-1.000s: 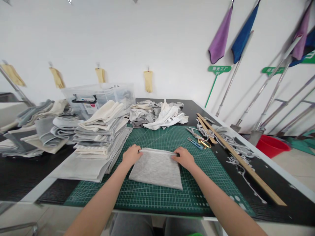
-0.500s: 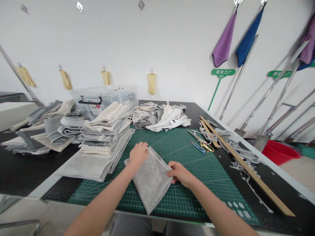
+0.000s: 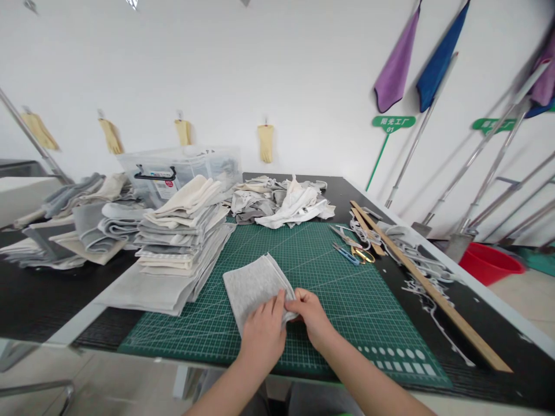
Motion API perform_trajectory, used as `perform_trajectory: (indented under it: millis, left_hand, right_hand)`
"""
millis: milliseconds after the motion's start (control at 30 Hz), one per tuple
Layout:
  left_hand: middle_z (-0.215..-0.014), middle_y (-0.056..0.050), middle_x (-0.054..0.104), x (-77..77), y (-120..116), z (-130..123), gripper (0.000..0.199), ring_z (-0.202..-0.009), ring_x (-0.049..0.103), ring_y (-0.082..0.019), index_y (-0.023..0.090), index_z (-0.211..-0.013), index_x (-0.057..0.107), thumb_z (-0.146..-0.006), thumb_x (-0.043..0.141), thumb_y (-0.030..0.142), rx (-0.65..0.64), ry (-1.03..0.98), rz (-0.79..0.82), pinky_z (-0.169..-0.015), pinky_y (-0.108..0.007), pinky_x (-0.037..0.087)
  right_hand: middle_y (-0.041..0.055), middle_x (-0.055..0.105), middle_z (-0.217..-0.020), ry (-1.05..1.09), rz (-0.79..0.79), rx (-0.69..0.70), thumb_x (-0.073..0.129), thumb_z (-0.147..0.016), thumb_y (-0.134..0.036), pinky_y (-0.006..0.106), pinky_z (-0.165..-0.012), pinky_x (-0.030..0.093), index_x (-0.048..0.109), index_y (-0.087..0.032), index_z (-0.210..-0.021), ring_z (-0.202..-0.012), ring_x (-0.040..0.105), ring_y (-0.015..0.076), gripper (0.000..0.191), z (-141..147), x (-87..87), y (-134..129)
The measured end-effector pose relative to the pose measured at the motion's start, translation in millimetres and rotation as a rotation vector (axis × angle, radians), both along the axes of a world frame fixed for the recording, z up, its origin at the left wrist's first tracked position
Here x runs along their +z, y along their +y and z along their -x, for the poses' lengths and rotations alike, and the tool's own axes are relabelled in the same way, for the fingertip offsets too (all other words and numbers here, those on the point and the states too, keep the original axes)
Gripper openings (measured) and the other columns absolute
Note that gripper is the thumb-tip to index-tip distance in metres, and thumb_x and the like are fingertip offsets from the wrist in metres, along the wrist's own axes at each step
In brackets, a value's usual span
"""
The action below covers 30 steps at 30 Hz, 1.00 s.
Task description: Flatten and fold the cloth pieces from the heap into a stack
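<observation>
A folded light-grey cloth [image 3: 250, 281] lies at a slant on the green cutting mat [image 3: 329, 277], in front of me. My right hand [image 3: 309, 314] pinches its right-hand corner between thumb and fingers. Close beside it, my left hand [image 3: 265, 326] grips the cloth's near right edge, fingers together on top; its thumb is hidden. The two hands almost touch at that corner. Several layers show along the cloth's right edge.
To the left rises a stack of folded cloths [image 3: 173, 254], with more folded pieces [image 3: 95, 231] beyond. A clear plastic box [image 3: 186, 167] and a heap of fabric scraps [image 3: 281, 199] stand behind. Scissors [image 3: 347, 254], wooden strips [image 3: 433, 289] and white cords [image 3: 429, 263] lie right.
My left hand has moved from the cloth's upper left edge down and right, next to my right hand. The cloth has turned slightly; my right hand still holds its right corner.
</observation>
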<state>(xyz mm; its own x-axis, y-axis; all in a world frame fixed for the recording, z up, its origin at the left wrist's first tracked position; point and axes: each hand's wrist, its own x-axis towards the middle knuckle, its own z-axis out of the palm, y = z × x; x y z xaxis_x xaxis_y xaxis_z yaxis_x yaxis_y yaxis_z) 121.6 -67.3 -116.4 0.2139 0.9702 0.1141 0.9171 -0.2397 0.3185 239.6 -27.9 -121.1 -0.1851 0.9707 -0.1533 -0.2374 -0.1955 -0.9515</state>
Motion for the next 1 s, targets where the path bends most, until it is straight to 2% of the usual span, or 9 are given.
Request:
perform_trajectory:
  millis: [167,267,367,433,500,600,767,867,1000]
  left_hand:
    - [-0.093,-0.006,0.057,6.9,7,9,0.039,-0.083,0.051,-0.02,0.023,-0.111,0.042,-0.073,0.034,0.017,0.026,0.044,0.048,-0.068,-0.031,0.039]
    - [-0.086,-0.004,0.059,11.4,9,14,0.029,-0.08,0.053,-0.019,0.024,-0.093,0.052,-0.073,0.032,0.016,0.0,0.05,0.063,-0.065,-0.029,0.039]
    - [-0.083,-0.002,0.059,14.9,10,19,0.032,-0.078,0.053,-0.018,0.025,-0.09,0.053,-0.068,0.034,0.01,-0.027,0.073,0.083,-0.064,-0.028,0.039]
    - [-0.084,-0.002,0.06,15.8,10,21,0.036,-0.079,0.054,-0.017,0.026,-0.092,0.053,-0.067,0.034,0.009,-0.032,0.07,0.091,-0.065,-0.027,0.038]
    - [-0.084,-0.003,0.06,15.8,10,22,0.037,-0.078,0.054,-0.017,0.026,-0.092,0.053,-0.067,0.033,0.009,-0.034,0.065,0.093,-0.065,-0.026,0.038]
    - [-0.084,-0.003,0.06,15.7,9,25,0.038,-0.078,0.054,-0.018,0.025,-0.093,0.054,-0.068,0.032,0.008,-0.046,0.047,0.096,-0.065,-0.027,0.038]
    - [-0.08,0.0,0.061,28.4,11,46,0.039,-0.074,0.054,-0.014,0.025,-0.088,0.055,-0.063,0.033,0.005,-0.146,-0.161,0.15,-0.063,-0.022,0.038]
    - [-0.077,0.003,0.06,47.0,19,69,0.033,-0.072,0.053,-0.013,0.024,-0.081,0.056,-0.062,0.035,0.007,-0.185,-0.249,0.17,-0.062,-0.02,0.037]
    - [-0.083,0.004,0.06,76.4,33,98,0.028,-0.077,0.052,-0.015,0.026,-0.08,0.057,-0.064,0.038,0.013,-0.119,-0.185,0.099,-0.063,-0.019,0.036]
  right_hand:
    - [-0.0059,0.044,-0.041,-0.045,-0.052,0.134,0.061,-0.054,-0.029,0.018,-0.039,0.031,0.029,-0.018,-0.048,-0.04,0.044,0.0076,0.035,5,4.5,-7]
    - [-0.0056,0.044,-0.045,-0.121,-0.087,0.108,0.053,-0.061,-0.032,0.019,-0.039,0.031,0.032,-0.019,-0.054,-0.042,0.045,0.0084,0.026,2,4.6,-5]
    - [-0.003,0.048,-0.06,-0.31,-0.334,-0.013,0.046,-0.059,-0.017,0.021,-0.048,0.037,0.042,-0.02,-0.069,-0.053,0.047,0.0102,0.011,-4,5.8,-5]
    - [0.0026,0.052,-0.084,-0.483,-0.575,-0.027,0.04,-0.049,-0.007,0.027,-0.065,0.04,0.047,-0.02,-0.08,-0.076,0.05,0.0149,0.034,-8,8.2,-8]
    - [0.0051,0.045,-0.107,-0.646,-0.769,0.042,0.035,-0.043,-0.005,0.036,-0.084,0.031,0.049,-0.021,-0.088,-0.1,0.041,0.0198,0.049,-9,10.9,-12]
    - [0.0037,0.036,-0.12,-0.836,-0.917,0.18,0.036,-0.042,-0.009,0.044,-0.094,0.013,0.048,-0.024,-0.098,-0.111,0.031,0.0227,0.059,-7,13.2,-18]
    - [0.0047,0.034,-0.122,-0.898,-0.923,0.143,0.039,-0.047,-0.012,0.044,-0.094,0.011,0.042,-0.023,-0.106,-0.112,0.029,0.0225,0.061,-5,9.6,-18]
    - [0.0057,0.036,-0.12,-0.846,-0.88,0.079,0.041,-0.051,-0.012,0.041,-0.093,0.019,0.042,-0.022,-0.107,-0.112,0.03,0.0224,0.057,-8,6.4,-15]
    - [0.0056,0.04,-0.117,-0.798,-0.848,0.048,0.042,-0.055,-0.011,0.038,-0.091,0.026,0.042,-0.022,-0.106,-0.11,0.033,0.0217,0.053,-9,5.0,-14]
